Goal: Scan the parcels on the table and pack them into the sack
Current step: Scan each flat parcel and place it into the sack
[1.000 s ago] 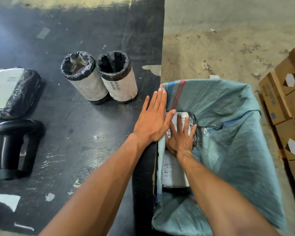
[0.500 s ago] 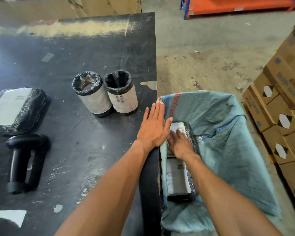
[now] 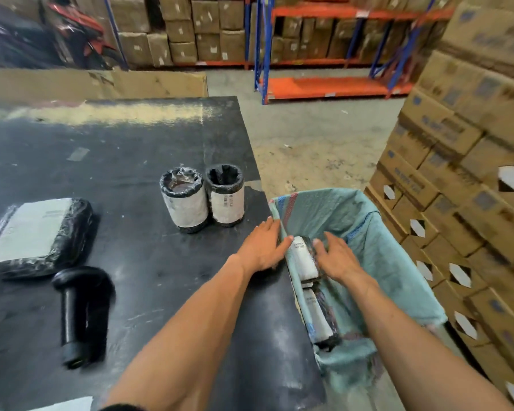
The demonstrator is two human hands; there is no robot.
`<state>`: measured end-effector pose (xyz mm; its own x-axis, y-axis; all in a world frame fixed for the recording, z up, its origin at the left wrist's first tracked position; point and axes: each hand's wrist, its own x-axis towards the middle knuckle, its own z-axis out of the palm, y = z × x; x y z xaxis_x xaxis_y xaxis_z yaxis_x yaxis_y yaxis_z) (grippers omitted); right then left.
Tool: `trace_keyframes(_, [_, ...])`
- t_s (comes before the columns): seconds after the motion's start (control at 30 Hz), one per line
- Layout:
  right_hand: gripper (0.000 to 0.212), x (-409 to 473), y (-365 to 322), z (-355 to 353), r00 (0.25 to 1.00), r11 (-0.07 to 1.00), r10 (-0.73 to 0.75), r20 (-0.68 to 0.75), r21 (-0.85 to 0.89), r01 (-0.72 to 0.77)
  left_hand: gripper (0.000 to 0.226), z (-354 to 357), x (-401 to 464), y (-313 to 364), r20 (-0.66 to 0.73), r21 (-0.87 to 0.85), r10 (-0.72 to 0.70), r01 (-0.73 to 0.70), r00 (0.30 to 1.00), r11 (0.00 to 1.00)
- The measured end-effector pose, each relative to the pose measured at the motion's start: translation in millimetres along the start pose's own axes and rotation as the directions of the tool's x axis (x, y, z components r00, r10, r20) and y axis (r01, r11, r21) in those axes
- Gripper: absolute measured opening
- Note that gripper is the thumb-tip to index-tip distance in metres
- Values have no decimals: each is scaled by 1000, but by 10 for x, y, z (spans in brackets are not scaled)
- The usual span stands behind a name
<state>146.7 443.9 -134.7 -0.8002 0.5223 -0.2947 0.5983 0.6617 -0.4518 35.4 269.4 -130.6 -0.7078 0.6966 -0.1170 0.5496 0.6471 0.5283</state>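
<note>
Right hand (image 3: pixel 337 256) lifted off parcel (image 3: pixel 303 256) (fingers relaxed); left hand (image 3: pixel 261 247) flat, holding sack (image 3: pixel 377 247) edge.

place: warehouse | blue-and-orange pallet racks (image 3: pixel 324 84) loaded with cardboard cartons (image 3: pixel 208 34) | stacked cartons (image 3: pixel 463 185) beside the table's right edge | bare concrete floor (image 3: pixel 309 143) | handheld scanner (image 3: pixel 77 310) and wrapped parcels (image 3: pixel 202 200) on black table (image 3: pixel 131 149)

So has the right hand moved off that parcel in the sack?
Yes. The right hand, earlier flat on the parcel by the table-side wall of the sack, now sits to the parcel's right, farther from the table.
</note>
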Motion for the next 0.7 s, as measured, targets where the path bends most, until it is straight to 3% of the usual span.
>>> trace_keyframes(0.07, [68, -152, -176, -120, 998, 1000, -11, -57, 9, 12, 56, -188, -163, -74, 25, 68, 90, -92, 996, 993])
trace_keyframes(0.2, [68, -401, -702, -294, 979, 995, -95, -183, 18, 100, 58, -728, -457, -264, 22, 221, 188, -188, 982, 957])
trace_keyframes(0.37, [64, -649, -1581, -362, 900, 965, -218, -377, 55, 257, 51, -1461, -883, -651, -145, 125, 196, -179, 970, 976])
trace_keyframes(0.53, [61, -835, -2507, -166, 819, 900, -392, -418, 12, 437, 46, -2161, -1312, -1287, -383, 126, 112, -68, 917, 990])
trace_keyframes(0.7, [58, -1022, -3247, 344, 763, 791, -583, -280, 21, 612, 48, -2526, -1734, -2224, -517, 195, -146, 282, 843, 939])
